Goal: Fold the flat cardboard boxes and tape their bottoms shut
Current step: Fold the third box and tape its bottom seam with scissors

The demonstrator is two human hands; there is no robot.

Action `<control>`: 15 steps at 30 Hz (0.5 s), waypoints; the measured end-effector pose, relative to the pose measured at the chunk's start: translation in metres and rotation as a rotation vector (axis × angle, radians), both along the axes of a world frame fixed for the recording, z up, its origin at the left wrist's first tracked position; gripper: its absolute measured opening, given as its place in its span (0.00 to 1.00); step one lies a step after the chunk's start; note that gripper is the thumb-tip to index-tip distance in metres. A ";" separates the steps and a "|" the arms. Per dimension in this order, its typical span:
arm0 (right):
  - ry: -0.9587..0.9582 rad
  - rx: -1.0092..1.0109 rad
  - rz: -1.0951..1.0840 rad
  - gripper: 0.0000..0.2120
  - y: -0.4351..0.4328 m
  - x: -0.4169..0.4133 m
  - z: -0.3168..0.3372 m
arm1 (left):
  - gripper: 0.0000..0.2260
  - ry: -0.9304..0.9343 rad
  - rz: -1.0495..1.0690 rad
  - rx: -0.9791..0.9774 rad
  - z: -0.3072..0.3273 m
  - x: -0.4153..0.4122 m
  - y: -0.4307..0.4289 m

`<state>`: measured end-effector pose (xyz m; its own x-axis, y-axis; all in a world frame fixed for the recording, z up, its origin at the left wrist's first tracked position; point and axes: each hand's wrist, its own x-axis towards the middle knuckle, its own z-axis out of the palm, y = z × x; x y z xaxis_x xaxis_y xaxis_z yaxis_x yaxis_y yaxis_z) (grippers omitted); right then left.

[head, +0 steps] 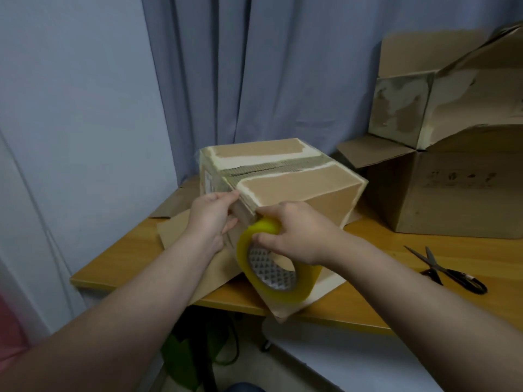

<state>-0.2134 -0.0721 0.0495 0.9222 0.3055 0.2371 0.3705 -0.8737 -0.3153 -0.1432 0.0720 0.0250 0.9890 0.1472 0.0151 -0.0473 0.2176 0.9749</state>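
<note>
Currently, the yellow tape roll (285, 291) is gripped by the curled fingers of the right hand (294, 233), against the near face of the upturned cardboard box (294, 188). That face is touched by the left hand (210, 219); whether anything is pinched cannot be told. The box is set on the wooden table (133, 256), with scissors (447, 271) well to the right.

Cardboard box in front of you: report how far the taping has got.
Done: the cardboard box is folded, its bottom flaps closed and facing up. In hand: the right hand grips the yellow tape roll at the near edge, and the left hand presses the near face. Left: the centre seam looks untaped, so run tape along it, then cut with the scissors.
</note>
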 end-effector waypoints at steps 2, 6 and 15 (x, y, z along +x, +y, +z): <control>0.016 0.034 -0.045 0.22 -0.011 0.000 0.000 | 0.04 0.026 -0.023 -0.025 -0.005 0.008 -0.014; 0.044 0.049 -0.128 0.20 -0.026 0.011 -0.004 | 0.02 0.119 -0.083 -0.062 -0.013 0.029 -0.036; 0.044 0.031 -0.246 0.18 0.002 0.057 -0.018 | 0.11 0.203 0.019 -0.039 -0.027 0.045 -0.014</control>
<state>-0.1564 -0.0699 0.0310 0.9776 0.0641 0.2004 0.1334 -0.9255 -0.3544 -0.0978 0.0580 -0.0025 0.9681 0.1628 -0.1906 0.1451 0.2565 0.9556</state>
